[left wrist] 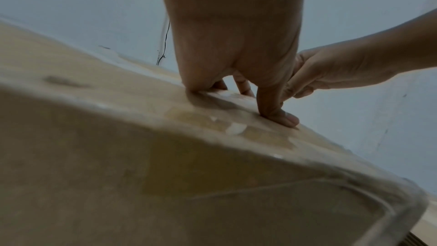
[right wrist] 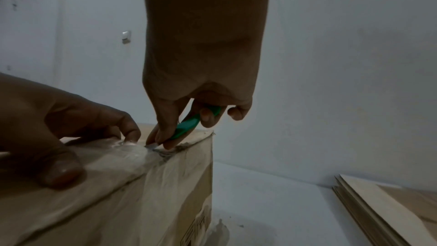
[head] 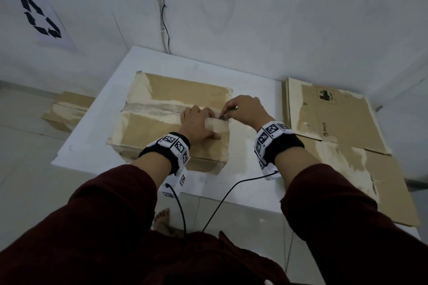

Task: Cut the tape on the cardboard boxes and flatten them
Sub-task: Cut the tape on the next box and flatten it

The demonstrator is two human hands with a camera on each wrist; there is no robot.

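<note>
Your dark red sleeves [head: 97,213] fill the bottom of the head view, and the cables from your wrist bands run down out of sight between them. Your left hand [head: 196,122] lies spread on top of the cardboard box [head: 162,122], fingers straight and pressing beside the taped seam [head: 157,109]; the palm hides the stretch of tape under it. Your right hand [head: 245,109] is curled round a green cutter [right wrist: 189,124], just beside the left fingertips at the box's right edge. The blade tip [right wrist: 151,145] meets the tape close to the corner, though it is small and blurred, so how deep it sits cannot be told. The box stands on the white table [head: 245,183]. Flattened boxes [head: 342,127] lie well to its right, partly cut off by the frame edge.
</note>
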